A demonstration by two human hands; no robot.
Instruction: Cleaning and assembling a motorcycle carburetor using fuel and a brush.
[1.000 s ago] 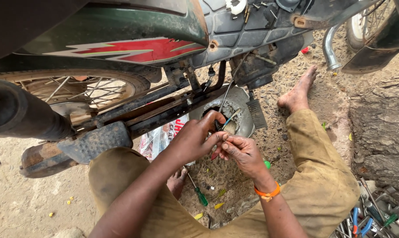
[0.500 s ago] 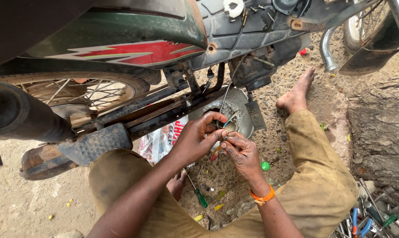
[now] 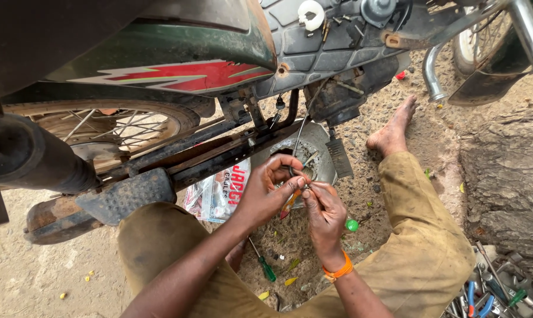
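A person sits on the sandy ground beside a motorcycle (image 3: 178,65), both hands raised to a thin steel cable (image 3: 302,126) that hangs down from the engine area. The left hand (image 3: 266,191) is curled nearly closed, thumb and fingertips pinching the cable's lower end. The right hand (image 3: 324,215), with an orange wristband (image 3: 337,271), is also pinched shut, on what looks like the cable's tip or a small fitting; which of the two is too small to tell. The cable end sits just in front of a round metal engine cover (image 3: 313,150), well apart from any anchor point, so the cable looks routed from above but not yet fastened below. A green-handled screwdriver (image 3: 262,262) lies on the ground near the knees, untouched. A printed plastic packet (image 3: 219,191) rests left of the hands, and pliers and other tools (image 3: 490,294) lie at the near right.
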